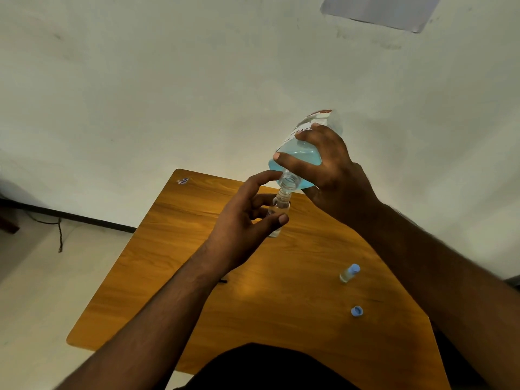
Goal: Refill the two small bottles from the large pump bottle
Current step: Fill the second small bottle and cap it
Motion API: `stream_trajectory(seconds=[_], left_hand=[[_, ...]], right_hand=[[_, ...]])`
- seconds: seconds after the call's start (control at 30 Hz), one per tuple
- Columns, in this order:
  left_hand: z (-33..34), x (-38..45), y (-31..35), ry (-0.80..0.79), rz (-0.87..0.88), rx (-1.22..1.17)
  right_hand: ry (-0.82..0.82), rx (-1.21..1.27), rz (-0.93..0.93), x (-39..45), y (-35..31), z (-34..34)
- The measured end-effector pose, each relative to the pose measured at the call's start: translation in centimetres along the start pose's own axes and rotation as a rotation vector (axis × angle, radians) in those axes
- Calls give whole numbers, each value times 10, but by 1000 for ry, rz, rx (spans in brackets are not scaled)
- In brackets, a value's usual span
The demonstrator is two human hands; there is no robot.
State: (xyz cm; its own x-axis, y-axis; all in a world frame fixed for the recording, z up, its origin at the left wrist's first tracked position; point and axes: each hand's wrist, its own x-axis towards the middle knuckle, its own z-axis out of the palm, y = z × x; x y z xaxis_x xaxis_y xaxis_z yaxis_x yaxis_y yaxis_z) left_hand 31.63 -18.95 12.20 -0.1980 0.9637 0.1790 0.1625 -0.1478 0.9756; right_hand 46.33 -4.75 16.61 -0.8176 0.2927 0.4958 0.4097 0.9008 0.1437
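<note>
Spillage is my main worry: my right hand is wrapped around the big bottle, tipped steeply with its open neck down toward seven o'clock, base up toward one o'clock, and the blue liquid is already pooled at the shoulder. The neck sits right over the mouth of the small bottle, which is far narrower, so a slightly deeper tilt or a wobble could, I judge, send liquid over the rim, onto my fingers and the table.

My left hand pinches the small bottle between thumb and curled fingers, forefinger lifted toward the big neck. It stands nearly upright, mouth at twelve o'clock, held above the tabletop at the far middle. If my pinch slackens, it may tilt off line.

At four o'clock from it the second small bottle stands capped on the table, with a loose blue cap nearer me.
</note>
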Motion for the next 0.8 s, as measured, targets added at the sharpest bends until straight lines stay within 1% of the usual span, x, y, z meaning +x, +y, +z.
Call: stream_trajectory(seconds=[0.8], left_hand=[[4, 4, -2, -6, 6, -6]], right_hand=[[15, -16, 10, -4, 3, -1]])
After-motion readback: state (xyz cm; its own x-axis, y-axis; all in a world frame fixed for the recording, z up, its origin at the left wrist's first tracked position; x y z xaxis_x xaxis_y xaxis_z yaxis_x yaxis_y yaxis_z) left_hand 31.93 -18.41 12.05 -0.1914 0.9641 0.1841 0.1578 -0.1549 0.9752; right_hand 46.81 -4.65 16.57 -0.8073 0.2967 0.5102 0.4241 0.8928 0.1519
